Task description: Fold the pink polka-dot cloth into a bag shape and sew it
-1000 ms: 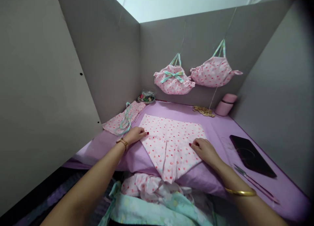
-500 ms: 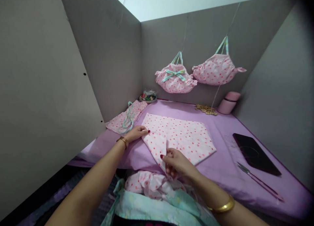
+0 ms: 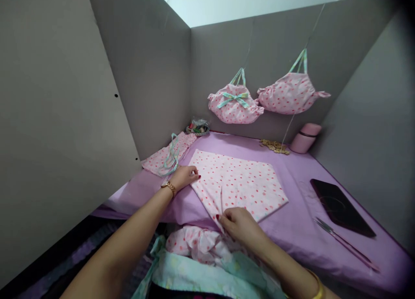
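A pink cloth with red dots (image 3: 241,182) lies on the purple-covered table in front of me. My left hand (image 3: 186,176), with a watch at the wrist, is closed in a pinch at the cloth's left edge. Lower down, my right hand (image 3: 239,224) pinches the near edge of the same cloth between thumb and fingers. A crease runs up the cloth from my right hand. More dotted cloth (image 3: 197,242) is bunched in my lap, above a mint-green patterned fabric (image 3: 201,271).
Left of the cloth lies a folded dotted piece (image 3: 158,160) with mint straps. A small basket (image 3: 198,130) stands in the back corner. Two dotted pouches (image 3: 236,108) hang ahead. A pink bottle (image 3: 305,138), a black tablet-like slab (image 3: 342,207) and scissors (image 3: 346,243) are to the right.
My right hand has moved down and slightly right, turning over with the cloth's edge. The raised flap now lies flatter. My left hand stays at the left edge.
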The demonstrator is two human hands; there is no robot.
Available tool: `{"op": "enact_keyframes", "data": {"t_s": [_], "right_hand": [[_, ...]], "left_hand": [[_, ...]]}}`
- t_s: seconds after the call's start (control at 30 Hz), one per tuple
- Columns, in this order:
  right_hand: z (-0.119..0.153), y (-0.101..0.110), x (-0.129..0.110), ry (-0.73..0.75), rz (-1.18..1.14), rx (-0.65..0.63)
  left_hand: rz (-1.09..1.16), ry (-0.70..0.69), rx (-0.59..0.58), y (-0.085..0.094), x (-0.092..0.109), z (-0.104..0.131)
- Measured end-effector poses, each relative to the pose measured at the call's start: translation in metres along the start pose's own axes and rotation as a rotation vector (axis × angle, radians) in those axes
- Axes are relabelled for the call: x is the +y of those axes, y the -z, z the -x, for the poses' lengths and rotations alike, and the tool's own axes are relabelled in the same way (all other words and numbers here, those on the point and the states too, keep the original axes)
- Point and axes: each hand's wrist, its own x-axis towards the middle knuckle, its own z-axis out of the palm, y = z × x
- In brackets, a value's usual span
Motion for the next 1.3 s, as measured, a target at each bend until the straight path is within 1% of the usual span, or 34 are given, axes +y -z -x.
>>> {"op": "enact_keyframes", "data": {"t_s": [0.1,0.2,0.27,0.33,0.4,0.47,0.53,0.7,0.83,0.9,0.93,1.03,1.1,1.17,1.2,1.23,1.3], "right_hand": [[-0.018,0.019,0.002,-0.023,0.023,0.095],[-0.046,0.032,0.006,-0.065,0.043,0.160],[-0.065,0.032,0.008,-0.091,0.056,0.150],[-0.081,0.027,0.010,-0.108,0.075,0.105],[-0.092,0.020,0.012,-0.099,0.095,0.052],[-0.099,0.014,0.013,-0.069,0.105,0.029],[-0.103,0.013,0.016,-0.041,0.104,0.048],[-0.105,0.013,0.025,-0.015,0.129,0.168],[-0.099,0.009,0.026,0.051,0.175,0.248],[-0.095,0.004,0.023,0.131,0.187,0.290],[-0.092,0.001,0.022,0.179,0.190,0.296],[-0.086,-0.010,0.019,0.300,0.192,0.248],[-0.083,-0.013,0.023,0.334,0.191,0.216],[-0.084,-0.007,0.033,0.310,0.185,0.244],[-0.086,0.000,0.041,0.277,0.180,0.282],[-0.088,0.010,0.051,0.227,0.174,0.331],[-0.094,0.035,0.077,0.096,0.163,0.441]], "left_hand": [[-0.023,-0.013,-0.003,0.001,0.003,0.003],[-0.016,-0.031,-0.013,0.001,0.002,0.003],[-0.001,-0.044,-0.017,0.001,-0.001,0.003],[0.018,-0.057,-0.019,-0.001,-0.004,0.002],[0.031,-0.066,-0.015,-0.003,-0.006,0.002],[0.036,-0.071,-0.007,-0.004,-0.008,0.002],[0.031,-0.074,0.002,-0.005,-0.008,0.002],[-0.039,-0.075,0.024,-0.003,-0.004,0.002],[-0.105,-0.102,0.096,-0.005,0.007,0.006],[-0.114,-0.134,0.119,-0.013,0.018,0.012],[-0.114,-0.152,0.111,-0.019,0.023,0.015],[-0.113,-0.189,0.049,-0.036,0.038,0.028],[-0.108,-0.203,-0.001,-0.040,0.043,0.034],[-0.087,-0.201,-0.038,-0.035,0.043,0.035],[-0.071,-0.189,-0.043,-0.030,0.041,0.033],[-0.054,-0.166,-0.032,-0.024,0.038,0.029],[-0.024,-0.091,0.033,-0.012,0.031,0.017]]}}
